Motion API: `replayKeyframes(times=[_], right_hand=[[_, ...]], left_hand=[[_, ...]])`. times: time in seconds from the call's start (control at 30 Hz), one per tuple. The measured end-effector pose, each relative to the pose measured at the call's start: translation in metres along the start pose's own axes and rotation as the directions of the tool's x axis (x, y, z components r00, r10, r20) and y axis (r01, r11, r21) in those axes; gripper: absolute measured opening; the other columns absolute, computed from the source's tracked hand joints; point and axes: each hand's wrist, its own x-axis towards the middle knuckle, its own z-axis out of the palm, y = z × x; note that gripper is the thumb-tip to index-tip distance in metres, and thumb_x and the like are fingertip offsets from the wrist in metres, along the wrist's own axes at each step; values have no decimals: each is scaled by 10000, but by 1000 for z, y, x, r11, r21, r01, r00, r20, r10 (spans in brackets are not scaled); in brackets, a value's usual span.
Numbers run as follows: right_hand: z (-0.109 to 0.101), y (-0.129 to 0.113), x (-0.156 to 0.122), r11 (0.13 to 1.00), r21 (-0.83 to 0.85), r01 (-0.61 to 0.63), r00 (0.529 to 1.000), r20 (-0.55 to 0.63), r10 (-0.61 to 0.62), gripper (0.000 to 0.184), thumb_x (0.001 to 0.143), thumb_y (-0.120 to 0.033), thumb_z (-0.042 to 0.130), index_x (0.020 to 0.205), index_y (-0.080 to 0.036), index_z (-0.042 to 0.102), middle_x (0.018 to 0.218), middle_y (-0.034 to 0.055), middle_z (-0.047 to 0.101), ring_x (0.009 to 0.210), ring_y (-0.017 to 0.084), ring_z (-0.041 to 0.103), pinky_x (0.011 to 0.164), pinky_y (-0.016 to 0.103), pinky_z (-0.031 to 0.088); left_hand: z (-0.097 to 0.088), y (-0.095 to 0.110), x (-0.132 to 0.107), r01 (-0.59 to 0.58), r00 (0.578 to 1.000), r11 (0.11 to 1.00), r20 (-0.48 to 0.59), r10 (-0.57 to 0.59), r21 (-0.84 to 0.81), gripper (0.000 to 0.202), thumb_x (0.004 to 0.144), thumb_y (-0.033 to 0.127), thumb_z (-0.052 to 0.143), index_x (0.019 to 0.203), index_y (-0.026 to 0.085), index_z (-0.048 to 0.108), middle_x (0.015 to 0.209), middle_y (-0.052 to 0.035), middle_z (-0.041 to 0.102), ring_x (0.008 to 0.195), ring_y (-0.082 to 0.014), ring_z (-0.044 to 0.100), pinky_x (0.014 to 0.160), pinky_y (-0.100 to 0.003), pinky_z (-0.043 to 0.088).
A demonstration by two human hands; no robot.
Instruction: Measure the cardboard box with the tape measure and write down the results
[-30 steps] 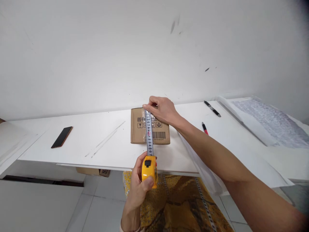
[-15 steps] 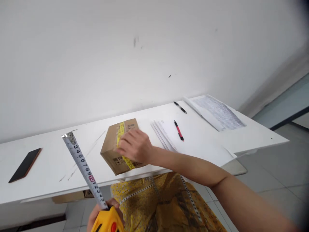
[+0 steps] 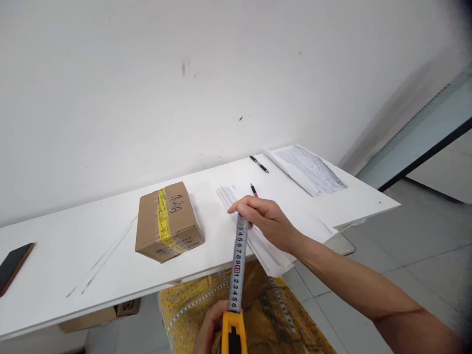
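Observation:
My left hand (image 3: 210, 329) grips a yellow tape measure case (image 3: 233, 335) at the bottom of the view. Its steel blade (image 3: 238, 260) runs up from the case, and my right hand (image 3: 263, 219) pinches the blade's far end above the stack of papers (image 3: 265, 246). A small cardboard box (image 3: 166, 221) with yellow tape across its top and handwriting on it lies on the white table (image 3: 92, 246), left of my right hand and untouched.
A red pen (image 3: 254, 190) lies on the papers, and a black pen (image 3: 259, 164) lies farther back. Printed sheets (image 3: 306, 169) cover the table's right end. A dark phone (image 3: 13, 265) sits at the left edge. Another cardboard box (image 3: 99, 317) stands under the table.
My right hand let go of the box and took hold of the blade's end over the papers. The box now lies with its taped face up. The view shifted right.

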Motion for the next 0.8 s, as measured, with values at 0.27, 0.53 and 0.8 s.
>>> replayKeyframes(times=[0.27, 0.53, 0.8], right_hand=[[-10, 18, -57, 929, -296, 222, 972, 146, -186, 219, 992, -269, 473, 1109, -217, 650, 805, 11, 672, 606, 98, 538, 594, 239, 438], [-84, 59, 15, 787, -589, -185, 920, -385, -71, 207, 961, -380, 453, 909, -225, 580, 615, -22, 571, 535, 141, 492, 543, 274, 343], [-101, 114, 75, 557, -669, -492, 865, -305, 398, 348, 953, -526, 365, 947, -218, 528, 736, 54, 676, 666, 218, 591, 628, 321, 348]], left_hand=[[40, 28, 24, -467, 883, 860, 66, 464, 205, 1033, 664, 550, 794, 1517, 337, 252, 1338, -113, 542, 1091, -306, 595, 887, -417, 502], [92, 129, 70, -639, 747, 622, 175, 641, 453, 833, 739, 207, 720, 1466, 284, 318, 1298, -91, 512, 1003, -224, 558, 850, -344, 506], [141, 127, 175, -467, 880, 556, 296, 372, 688, 742, 782, 316, 670, 1440, 214, 343, 1234, -107, 570, 944, -245, 620, 827, -393, 504]])
